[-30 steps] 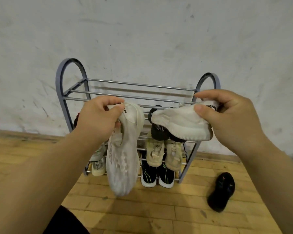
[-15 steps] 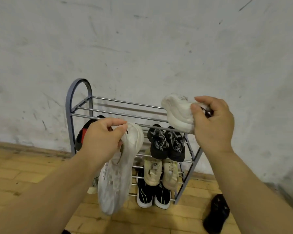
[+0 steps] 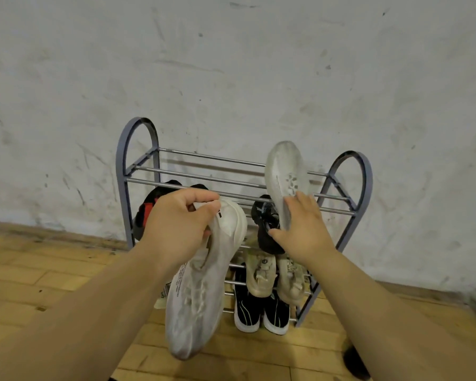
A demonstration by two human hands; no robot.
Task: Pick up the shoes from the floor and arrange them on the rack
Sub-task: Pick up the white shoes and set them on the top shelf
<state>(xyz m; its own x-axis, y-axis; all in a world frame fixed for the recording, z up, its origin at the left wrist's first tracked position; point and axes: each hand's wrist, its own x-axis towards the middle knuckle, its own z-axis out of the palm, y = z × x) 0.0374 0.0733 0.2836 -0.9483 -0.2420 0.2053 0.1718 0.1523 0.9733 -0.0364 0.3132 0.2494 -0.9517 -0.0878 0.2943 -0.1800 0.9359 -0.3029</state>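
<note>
1. Since the frame half a second back, our right hand (image 3: 305,232) is showing its shoe turned over: the sole is now facing us with the toe up, where the upper was showing before. Our left hand (image 3: 180,221) is hanging with its shoe much as it was.
2. From the head view, we are counting two white shoes, one in each hand.
3. Our left hand is gripping the left white shoe (image 3: 195,292) by its heel collar, fingers curled round it. The shoe is dangling toe-down in front of the rack (image 3: 136,144).
4. Our right hand is pinching the right white shoe (image 3: 282,174) at its heel end, thumb underneath and fingers lying on the sole. It is tilting over the right end of the top tier; we cannot tell whether it is touching the bars.
5. On the lower tiers we are counting two beige shoes (image 3: 260,273) and two black shoes with white soles (image 3: 248,312). Black-and-red shoes (image 3: 147,213) at the left and black knit shoes (image 3: 263,215) at the right are too hidden to count.
6. One black shoe (image 3: 355,361) is lying on the wooden floor (image 3: 39,276) at the lower right, partly behind our right forearm.
7. The dangling shoe is covering the middle of the lower tiers.
</note>
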